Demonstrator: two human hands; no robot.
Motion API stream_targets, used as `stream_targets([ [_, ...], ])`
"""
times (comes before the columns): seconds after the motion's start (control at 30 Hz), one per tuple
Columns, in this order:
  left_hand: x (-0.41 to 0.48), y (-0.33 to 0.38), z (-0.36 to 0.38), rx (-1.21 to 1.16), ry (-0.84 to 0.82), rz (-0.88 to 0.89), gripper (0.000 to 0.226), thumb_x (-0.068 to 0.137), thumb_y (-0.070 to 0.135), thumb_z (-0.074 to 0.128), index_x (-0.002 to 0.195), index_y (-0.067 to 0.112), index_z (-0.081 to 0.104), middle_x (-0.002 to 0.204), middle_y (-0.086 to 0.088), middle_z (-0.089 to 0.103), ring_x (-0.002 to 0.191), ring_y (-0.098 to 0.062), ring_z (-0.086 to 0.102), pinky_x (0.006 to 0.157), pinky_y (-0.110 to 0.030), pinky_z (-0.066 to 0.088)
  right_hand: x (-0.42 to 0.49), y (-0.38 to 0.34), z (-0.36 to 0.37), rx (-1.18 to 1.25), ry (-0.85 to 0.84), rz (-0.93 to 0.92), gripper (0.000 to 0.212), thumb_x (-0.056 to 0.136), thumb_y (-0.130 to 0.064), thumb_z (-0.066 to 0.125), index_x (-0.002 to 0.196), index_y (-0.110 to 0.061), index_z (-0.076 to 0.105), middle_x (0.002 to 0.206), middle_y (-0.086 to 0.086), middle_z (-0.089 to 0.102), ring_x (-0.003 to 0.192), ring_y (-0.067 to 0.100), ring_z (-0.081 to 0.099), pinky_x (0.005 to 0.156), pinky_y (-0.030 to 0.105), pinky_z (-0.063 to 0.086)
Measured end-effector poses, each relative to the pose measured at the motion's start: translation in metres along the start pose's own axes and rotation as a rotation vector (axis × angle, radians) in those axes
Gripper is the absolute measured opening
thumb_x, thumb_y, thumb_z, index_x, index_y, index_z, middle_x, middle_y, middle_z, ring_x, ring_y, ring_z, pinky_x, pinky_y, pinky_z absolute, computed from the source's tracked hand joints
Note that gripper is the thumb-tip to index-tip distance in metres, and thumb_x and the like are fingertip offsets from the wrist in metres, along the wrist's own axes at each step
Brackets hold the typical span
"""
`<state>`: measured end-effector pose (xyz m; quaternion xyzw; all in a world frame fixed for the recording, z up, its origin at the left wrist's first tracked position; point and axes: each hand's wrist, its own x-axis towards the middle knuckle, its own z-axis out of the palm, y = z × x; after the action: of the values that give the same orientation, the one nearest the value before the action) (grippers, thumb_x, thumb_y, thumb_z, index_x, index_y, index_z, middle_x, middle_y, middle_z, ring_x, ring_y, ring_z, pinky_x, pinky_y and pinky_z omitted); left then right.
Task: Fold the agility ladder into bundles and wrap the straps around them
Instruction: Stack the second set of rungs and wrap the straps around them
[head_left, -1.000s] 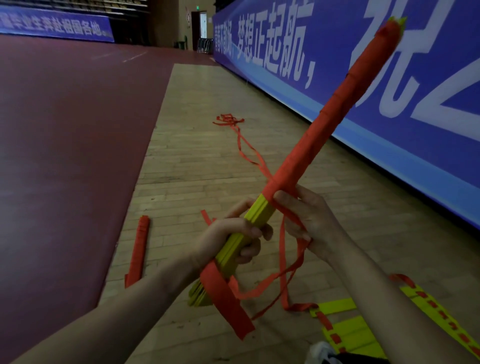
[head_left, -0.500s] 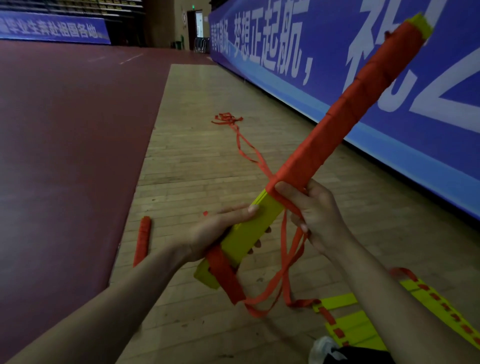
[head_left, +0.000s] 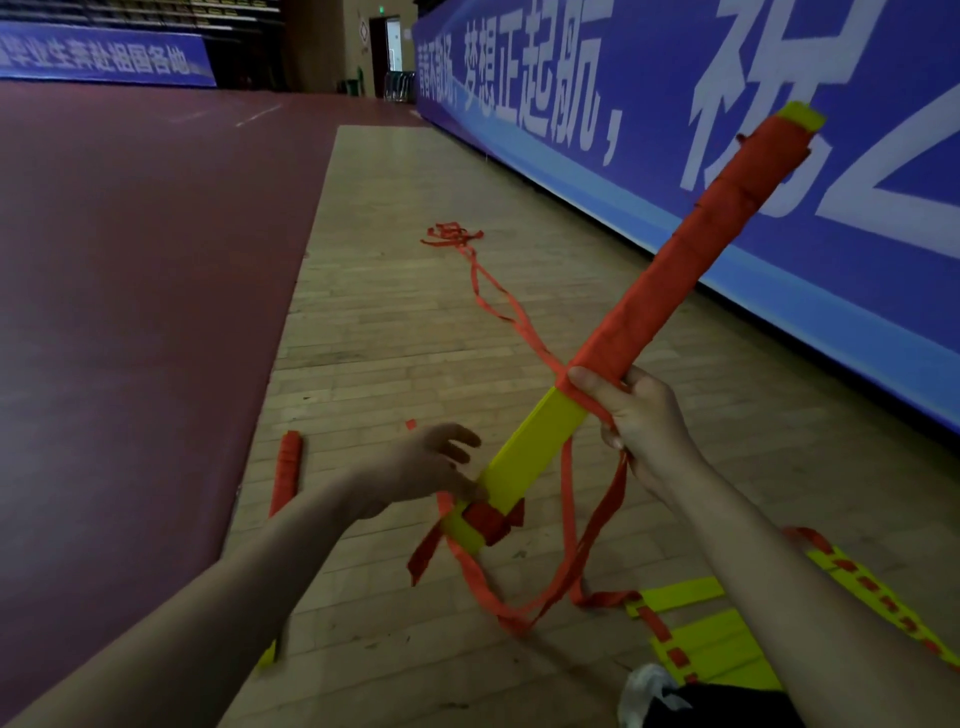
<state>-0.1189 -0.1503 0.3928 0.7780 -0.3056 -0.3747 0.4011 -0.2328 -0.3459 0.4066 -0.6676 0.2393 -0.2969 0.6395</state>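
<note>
— Which step are we on?

— Wrapping, I'd say. I have the bundle (head_left: 535, 447) lifted off the floor (head_left: 395, 338), tilted up towards the blue banner (head_left: 571, 78). The red strap (head_left: 675, 291) covers its upper part. The lower yellow stretch is bare, apart from a loose turn near the bottom end.

— And the hands?

— My right hand (head_left: 644, 421) is closed round the bundle just where the wrapping ends, pinning the strap there. My left hand (head_left: 431, 467) is open, fingers spread. It touches the bundle's lower end beside that loose turn and grips nothing that I can make out.

— What does the next move need?

— Slack strap hangs in loops below the right hand and runs down to the rest of the ladder (head_left: 696, 639), lying flat by my right arm. I judge the left hand must take the bundle firmly so the right can carry the strap round the bare yellow, pulled snug. A second bundle (head_left: 287, 467) lies wrapped on the floor to the left.
</note>
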Motion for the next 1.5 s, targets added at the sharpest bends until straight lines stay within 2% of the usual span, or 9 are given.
stream_targets([
  [0.1, 0.005, 0.002, 0.004, 0.020, 0.182, 0.076, 0.065, 0.074, 0.012, 0.080, 0.131, 0.019, 0.050, 0.127, -0.002, 0.050, 0.118, -0.017, 0.049, 0.081, -0.023, 0.048, -0.001, 0.003, 0.003, -0.006, 0.031, 0.001, 0.018, 0.080, -0.026, 0.076, 0.087, -0.012, 0.067, 0.066, 0.006, 0.055, 0.037, 0.010, 0.033, 0.032, 0.021, 0.024],
  [0.23, 0.000, 0.007, 0.027, 0.190, 0.226, 0.289, 0.070, 0.076, 0.030, 0.079, 0.136, 0.023, 0.044, 0.128, 0.002, 0.049, 0.115, -0.013, 0.050, 0.078, -0.010, 0.044, -0.001, 0.005, 0.008, -0.008, 0.075, -0.008, 0.015, 0.081, -0.026, 0.076, 0.080, -0.016, 0.066, 0.061, 0.004, 0.051, 0.033, 0.007, 0.032, 0.032, 0.020, 0.025],
  [0.4, 0.006, -0.002, 0.065, 0.563, 0.391, 0.348, 0.076, 0.092, 0.039, 0.058, 0.151, 0.018, 0.014, 0.146, -0.001, 0.031, 0.127, -0.023, 0.042, 0.094, -0.026, 0.034, -0.003, 0.005, 0.014, -0.020, 0.115, -0.005, 0.018, 0.080, -0.030, 0.076, 0.076, -0.016, 0.066, 0.050, -0.002, 0.048, 0.034, 0.008, 0.033, 0.034, 0.021, 0.027],
  [0.53, 0.008, -0.001, 0.066, 0.499, 0.500, 0.344, 0.061, 0.095, 0.036, 0.050, 0.146, 0.019, 0.021, 0.136, -0.002, 0.038, 0.113, -0.025, 0.049, 0.086, -0.041, 0.044, -0.005, 0.006, 0.017, -0.035, 0.091, -0.011, 0.019, 0.082, -0.030, 0.075, 0.078, -0.014, 0.065, 0.048, -0.006, 0.046, 0.036, 0.005, 0.036, 0.036, 0.020, 0.030],
  [0.73, 0.006, 0.003, 0.053, 0.335, 0.579, 0.390, 0.060, 0.090, 0.033, 0.059, 0.143, 0.026, 0.032, 0.125, 0.003, 0.050, 0.111, -0.021, 0.051, 0.087, -0.038, 0.043, -0.006, 0.001, 0.018, 0.060, -0.072, -0.054, 0.015, 0.087, -0.020, 0.068, 0.094, -0.009, 0.061, 0.053, -0.003, 0.046, 0.036, 0.002, 0.037, 0.034, 0.016, 0.030],
  [0.9, 0.002, 0.007, 0.046, 0.043, 0.529, 0.332, 0.060, 0.070, 0.043, 0.061, 0.127, 0.038, 0.045, 0.097, 0.004, 0.059, 0.088, -0.023, 0.061, 0.079, -0.047, 0.052, -0.008, -0.007, 0.017, 0.135, -0.108, -0.020, 0.048, 0.081, -0.021, 0.073, 0.121, -0.008, 0.051, 0.049, -0.006, 0.047, 0.032, 0.003, 0.034, 0.031, 0.017, 0.025],
  [1.2, -0.012, 0.016, 0.030, -0.416, 0.101, 0.321, 0.046, 0.058, 0.022, 0.066, 0.103, 0.025, 0.071, 0.086, 0.001, 0.069, 0.075, -0.012, 0.064, 0.059, -0.023, 0.048, -0.021, -0.020, 0.014, 0.198, -0.271, 0.016, 0.043, 0.065, -0.027, 0.073, 0.101, -0.009, 0.057, 0.047, -0.006, 0.045, 0.030, 0.003, 0.031, 0.029, 0.015, 0.021],
  [1.33, -0.010, 0.014, 0.027, -0.567, -0.109, 0.352, 0.041, 0.051, 0.024, 0.066, 0.090, 0.012, 0.068, 0.074, -0.003, 0.057, 0.062, -0.011, 0.055, 0.052, -0.020, 0.044, -0.026, -0.025, 0.012, 0.223, -0.381, -0.005, 0.065, 0.059, -0.032, 0.074, 0.113, 0.000, 0.056, 0.056, -0.007, 0.052, 0.033, 0.003, 0.032, 0.029, 0.015, 0.021],
  [1.5, -0.006, 0.016, 0.023, -0.727, -0.302, 0.119, 0.065, 0.059, 0.011, 0.053, 0.122, -0.005, 0.052, 0.076, -0.007, 0.054, 0.046, -0.010, 0.050, 0.051, -0.023, 0.039, -0.026, -0.029, 0.008, 0.285, -0.440, -0.022, 0.053, 0.059, -0.030, 0.076, 0.104, -0.008, 0.057, 0.051, -0.008, 0.049, 0.030, 0.000, 0.030, 0.031, 0.014, 0.019],
])
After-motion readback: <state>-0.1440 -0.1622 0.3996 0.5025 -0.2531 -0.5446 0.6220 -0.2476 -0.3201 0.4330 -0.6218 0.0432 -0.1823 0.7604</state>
